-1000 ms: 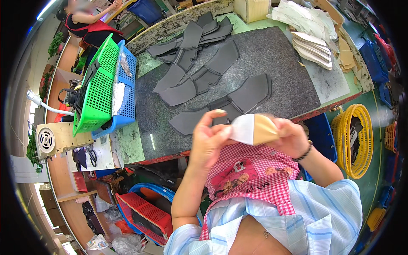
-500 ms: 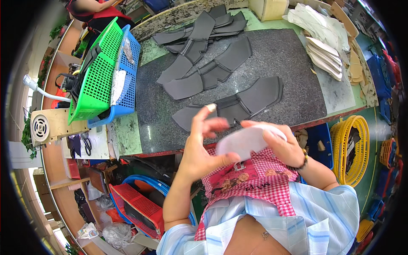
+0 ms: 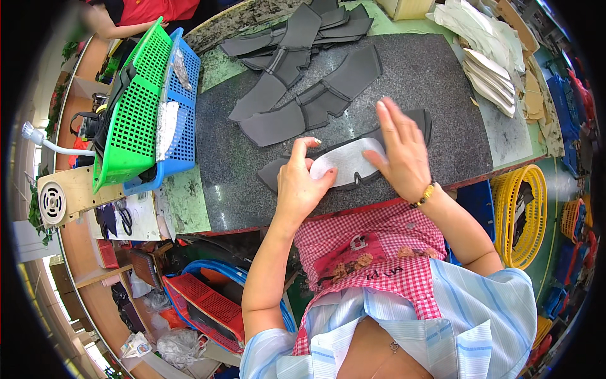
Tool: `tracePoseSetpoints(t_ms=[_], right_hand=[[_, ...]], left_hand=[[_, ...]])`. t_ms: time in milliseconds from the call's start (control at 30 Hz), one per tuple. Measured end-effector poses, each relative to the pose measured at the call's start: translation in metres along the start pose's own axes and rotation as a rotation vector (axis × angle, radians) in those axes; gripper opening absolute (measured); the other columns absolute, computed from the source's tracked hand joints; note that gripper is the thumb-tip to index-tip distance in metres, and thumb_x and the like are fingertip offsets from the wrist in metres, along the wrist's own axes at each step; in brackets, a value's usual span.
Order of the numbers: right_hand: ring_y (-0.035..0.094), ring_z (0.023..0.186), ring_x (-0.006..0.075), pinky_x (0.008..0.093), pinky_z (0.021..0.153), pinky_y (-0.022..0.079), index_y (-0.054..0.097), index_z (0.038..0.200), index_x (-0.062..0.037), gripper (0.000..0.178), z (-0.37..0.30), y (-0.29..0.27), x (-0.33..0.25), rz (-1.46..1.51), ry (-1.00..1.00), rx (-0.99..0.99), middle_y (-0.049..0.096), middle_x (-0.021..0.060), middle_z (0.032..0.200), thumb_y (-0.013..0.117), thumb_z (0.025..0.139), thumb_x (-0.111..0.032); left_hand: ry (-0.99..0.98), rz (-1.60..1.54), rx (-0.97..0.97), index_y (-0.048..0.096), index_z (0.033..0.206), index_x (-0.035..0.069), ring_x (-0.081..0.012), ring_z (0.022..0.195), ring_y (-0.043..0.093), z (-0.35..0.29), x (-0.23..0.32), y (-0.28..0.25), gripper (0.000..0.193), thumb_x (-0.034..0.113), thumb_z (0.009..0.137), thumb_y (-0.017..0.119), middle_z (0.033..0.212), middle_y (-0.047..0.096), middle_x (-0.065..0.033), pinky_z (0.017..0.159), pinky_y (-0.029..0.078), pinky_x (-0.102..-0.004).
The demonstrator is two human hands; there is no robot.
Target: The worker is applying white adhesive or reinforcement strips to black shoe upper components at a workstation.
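A white, rounded, cut-out piece [image 3: 348, 161] lies over the middle of the nearest dark grey panel [image 3: 416, 120] on the bench. My left hand [image 3: 302, 180] grips its left end, thumb on top and the other fingers curled behind. At its right end, the thumb of my right hand [image 3: 405, 155] touches the surface while the fingers stretch out flat over the panel. A second grey stitched panel [image 3: 344, 79] rests just beyond, and a pile of similar panels [image 3: 300, 31] lies at the far side.
Green [image 3: 132, 120] and blue [image 3: 180, 114] plastic baskets stand at the bench's left edge. A stack of white cut pieces [image 3: 489, 82] sits at the far right. Yellow baskets [image 3: 533, 221] stand on the floor at right. Another person's arm [image 3: 123, 28] shows at top left.
The white piece has gone from the air in front of my apron down onto the nearest grey panel. Both hands moved forward with it, and my right hand's fingers spread out flat.
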State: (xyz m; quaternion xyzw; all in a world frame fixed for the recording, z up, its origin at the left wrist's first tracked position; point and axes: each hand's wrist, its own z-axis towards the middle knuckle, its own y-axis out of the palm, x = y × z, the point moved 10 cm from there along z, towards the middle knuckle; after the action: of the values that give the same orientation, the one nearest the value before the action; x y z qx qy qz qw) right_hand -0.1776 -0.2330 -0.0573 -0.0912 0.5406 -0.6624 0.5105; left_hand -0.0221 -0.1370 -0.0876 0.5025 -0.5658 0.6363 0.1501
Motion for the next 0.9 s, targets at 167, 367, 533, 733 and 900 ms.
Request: tracePoseSetpoints(t_ms=[167,367,533,733,900], right_hand=[[0.038,0.133,0.0299,0.0522,0.111,0.026,0.053,0.131,-0.0193,0.062,-0.029,0.019,-0.048,-0.051,-0.243,-0.387,0.041,0.0093,0.145,0.071,0.075,-0.038],[0.048,0.126,0.032,0.0428,0.105,0.038,0.054,0.127,-0.0052,0.047,0.037,-0.087,0.084,-0.073,-0.009,0.177,0.053,0.0184,0.132,0.062,0.083,-0.018],[0.055,0.114,0.0319,0.0414,0.096,0.042,0.061,0.118,-0.0116,0.035,0.037,-0.136,0.288,-0.534,0.322,0.242,0.06,0.0123,0.122,0.061,0.087,-0.027],[0.065,0.089,0.0286,0.0392,0.078,0.05,0.071,0.099,-0.0153,0.017,0.043,-0.144,0.243,-0.367,0.221,0.159,0.069,0.0078,0.095,0.061,0.086,-0.022],[0.064,0.079,0.0271,0.0377,0.069,0.051,0.069,0.096,-0.012,0.018,0.009,-0.092,0.016,0.194,-0.496,-0.284,0.065,0.0072,0.081,0.065,0.078,-0.012]], left_hand=[[0.045,0.761,0.037,0.051,0.116,0.011,-0.0328,0.074,0.066,0.002,0.023,-0.009,0.055,0.02,0.07,0.079,0.075,0.067,-0.0123,0.067,0.051,-0.0424],[0.633,0.77,0.156,0.053,0.118,0.008,-0.033,0.083,0.063,0.046,0.08,0.01,0.045,0.002,0.075,0.067,0.092,0.067,-0.0125,0.073,0.051,-0.0434],[0.691,0.638,0.227,0.055,0.117,0.005,-0.0315,0.084,0.064,0.023,0.085,-0.009,0.042,-0.002,0.076,0.06,0.095,0.066,-0.0141,0.074,0.051,-0.042],[0.65,0.599,0.004,0.055,0.119,0.002,-0.0325,0.099,0.064,-0.064,0.087,0.033,0.04,-0.001,0.079,0.062,0.108,0.066,-0.0164,0.084,0.052,-0.0382],[0.445,-0.198,0.203,0.045,0.129,0.001,-0.0231,0.096,0.067,-0.053,0.088,0.009,0.054,0.002,0.082,0.071,0.107,0.068,-0.0151,0.082,0.053,-0.0332]])
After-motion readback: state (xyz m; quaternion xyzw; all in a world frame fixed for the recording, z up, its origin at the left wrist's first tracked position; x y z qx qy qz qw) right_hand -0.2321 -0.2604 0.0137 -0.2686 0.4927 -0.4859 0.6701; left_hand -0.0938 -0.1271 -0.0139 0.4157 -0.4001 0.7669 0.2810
